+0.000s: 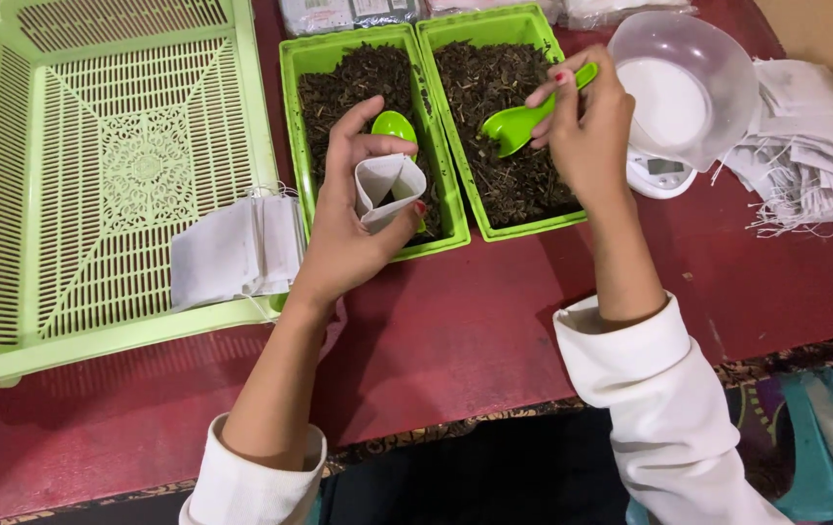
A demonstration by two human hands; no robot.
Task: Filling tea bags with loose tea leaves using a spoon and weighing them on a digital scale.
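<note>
The right hand (586, 126) is clenched around the handle of a bright green plastic scoop (523, 119), whose long axis slants from the upper right, at the fingers, down to the lower left, where its bowl sits low over dark loose leaves. The left hand (353, 219) grasps a small white paper filter bag (389, 188), pinched open with its mouth facing up. The bag lies to the left of the scoop's bowl and a little nearer the person, near but apart, with a tray wall between them. The right hand is the one on the scoop; the left is the one on the bag.

Both hands work over 2 green rectangular plastic trays (455, 209) standing side by side and touching, each filled with the dark dried leaves (513, 175). A second green scoop (394, 126) rests in the left tray, just behind the bag.

Further out, a clear plastic bowl (698, 58) sits tilted on a small white scale (659, 175) to the right of the trays; nothing shows inside it. Beyond lies a heap of white bags with strings (805, 146). To the left, a large pale green lattice basket (66, 175) holds a short stack of white bags (236, 251). All stand on the dark red desk (475, 321).
</note>
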